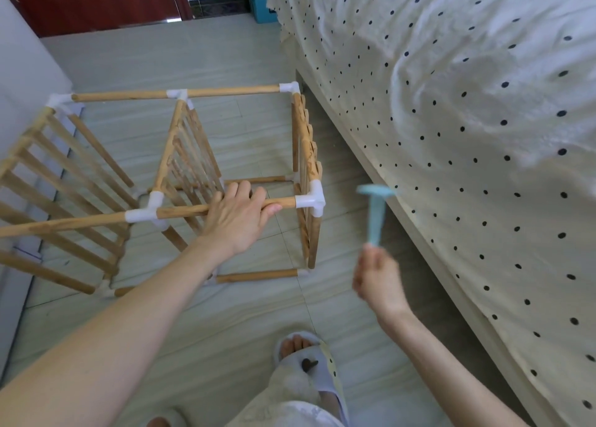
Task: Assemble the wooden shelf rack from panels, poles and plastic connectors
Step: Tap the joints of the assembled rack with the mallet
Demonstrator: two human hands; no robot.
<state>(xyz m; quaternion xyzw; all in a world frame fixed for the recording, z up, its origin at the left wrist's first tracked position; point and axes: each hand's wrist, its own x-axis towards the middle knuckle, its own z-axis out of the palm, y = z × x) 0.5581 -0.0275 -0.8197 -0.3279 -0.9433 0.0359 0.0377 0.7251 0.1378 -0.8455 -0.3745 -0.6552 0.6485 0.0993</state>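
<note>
Nearest the camera, a foot in a pale slipper (317, 367) stands on the tiled floor (251, 307); a second foot is cut off at the bottom edge. The right hand (375, 276) pinches the handle end of a light blue plastic mallet (375, 212), its fingers clamped together around it; the mallet is blurred, so its head is hard to make out. Further out, the left hand (237, 218) grips the near top pole (180, 212) of the wooden rack (180, 181), fingers curled over it and thumb beneath, just beside the white corner connector (311, 200). The rack stands on the floor, its left side cut off by the picture's edge. Right of it runs a bed (451, 104) under a dotted sheet. No writing can be read anywhere.
</note>
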